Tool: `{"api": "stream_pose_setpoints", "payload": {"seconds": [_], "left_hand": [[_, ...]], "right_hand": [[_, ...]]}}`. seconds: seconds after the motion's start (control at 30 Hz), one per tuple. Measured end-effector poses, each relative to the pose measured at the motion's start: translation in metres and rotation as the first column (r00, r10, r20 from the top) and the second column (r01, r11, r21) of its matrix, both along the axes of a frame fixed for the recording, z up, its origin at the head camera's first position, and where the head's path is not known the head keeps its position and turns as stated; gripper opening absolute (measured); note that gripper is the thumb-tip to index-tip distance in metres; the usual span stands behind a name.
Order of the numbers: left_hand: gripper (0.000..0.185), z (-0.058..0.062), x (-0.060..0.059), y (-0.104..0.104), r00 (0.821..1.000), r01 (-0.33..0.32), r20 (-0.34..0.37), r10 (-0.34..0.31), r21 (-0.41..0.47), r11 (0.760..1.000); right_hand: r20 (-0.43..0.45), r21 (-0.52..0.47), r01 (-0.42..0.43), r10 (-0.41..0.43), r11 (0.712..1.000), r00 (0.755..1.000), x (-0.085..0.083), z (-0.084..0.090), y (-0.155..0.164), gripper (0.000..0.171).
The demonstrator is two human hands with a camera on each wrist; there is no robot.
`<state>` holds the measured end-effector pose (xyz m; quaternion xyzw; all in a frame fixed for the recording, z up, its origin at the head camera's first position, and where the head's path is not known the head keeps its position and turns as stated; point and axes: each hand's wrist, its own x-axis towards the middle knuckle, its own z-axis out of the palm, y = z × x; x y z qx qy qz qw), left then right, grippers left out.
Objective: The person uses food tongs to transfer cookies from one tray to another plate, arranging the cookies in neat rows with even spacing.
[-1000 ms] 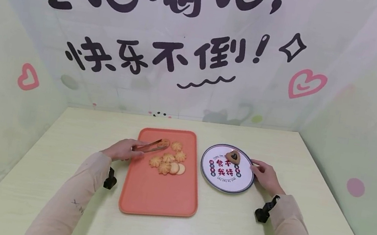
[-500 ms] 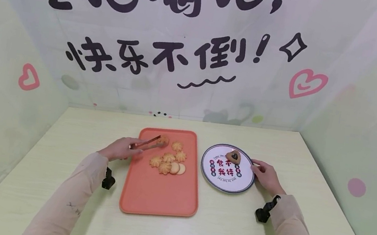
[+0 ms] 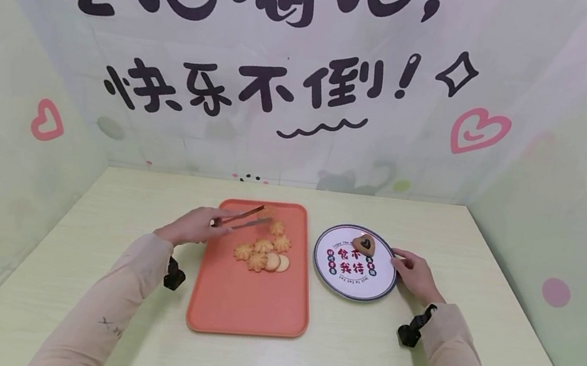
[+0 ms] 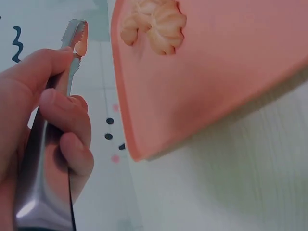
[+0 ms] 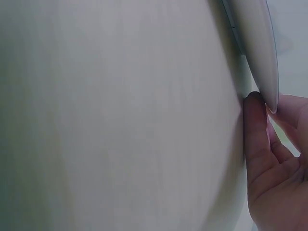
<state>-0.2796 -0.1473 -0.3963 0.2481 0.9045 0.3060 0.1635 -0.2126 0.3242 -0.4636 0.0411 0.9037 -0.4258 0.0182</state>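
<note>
My left hand (image 3: 191,226) grips metal tongs (image 4: 48,159) over the far left part of an orange tray (image 3: 247,302). Between the serrated tips of the tongs is a cookie (image 4: 83,46), golden and blurred in the head view. Several swirl-shaped butter cookies (image 3: 257,261) lie on the tray, beside two pale round cookies (image 3: 273,261) that overlap. On the right, my right hand (image 3: 416,274) pinches the edge of a white plate (image 3: 323,243) with a blue rim, thumb above and fingers beneath. A heart-shaped cookie (image 3: 363,245) with a dark centre sits on that plate near its far right rim.
Tray and plate stand side by side on a pale wooden table (image 3: 358,357), with a narrow gap between them. A printed backdrop (image 3: 191,142) with large dark lettering rises behind the table's far edge, and light panels flank both sides.
My left hand has lifted and moved slightly right and away, carrying the tongs with the cookie from its spot at the tray's far end. The right hand and plate have stayed put.
</note>
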Motion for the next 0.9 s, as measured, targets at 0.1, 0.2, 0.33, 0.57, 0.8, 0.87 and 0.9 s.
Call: {"api": "stream_pose_setpoints", "payload": {"seconds": [0.1, 0.2, 0.33, 0.57, 0.8, 0.87, 0.9], "left_hand": [[0.044, 0.004, 0.001, 0.009, 0.999, 0.033, -0.032, -0.034, -0.013, 0.999], [0.044, 0.007, 0.002, 0.019, 0.997, 0.058, -0.042, -0.059, -0.019, 0.998], [0.045, 0.008, 0.000, 0.034, 0.995, 0.098, -0.034, -0.098, -0.001, 0.995], [0.044, 0.009, -0.001, 0.067, 0.970, 0.191, -0.143, -0.196, -0.049, 0.980], [0.045, 0.004, 0.003, 0.098, 0.980, 0.171, -0.082, -0.179, -0.094, 0.981], [0.045, 0.000, 0.003, 0.105, 0.984, 0.161, -0.057, -0.167, -0.098, 0.982], [0.045, -0.002, 0.003, 0.108, 0.983, 0.167, -0.054, -0.173, -0.102, 0.981]], "right_hand": [[0.002, 0.000, 0.002, -0.002, 1.000, 1.000, 0.000, 0.000, 0.000, 0.042], [0.002, -0.002, 0.002, -0.002, 1.000, 1.000, 0.000, -0.001, 0.001, 0.042], [0.002, -0.002, 0.003, -0.003, 1.000, 1.000, 0.000, -0.001, 0.001, 0.041], [0.007, -0.003, 0.007, -0.007, 1.000, 1.000, -0.001, -0.001, 0.001, 0.042], [0.006, -0.001, 0.010, -0.010, 1.000, 1.000, -0.001, -0.001, 0.001, 0.041], [0.009, -0.005, 0.010, -0.010, 1.000, 1.000, -0.001, -0.001, 0.001, 0.041], [0.012, -0.009, 0.008, -0.007, 1.000, 1.000, -0.001, -0.001, 0.001, 0.042]]}}
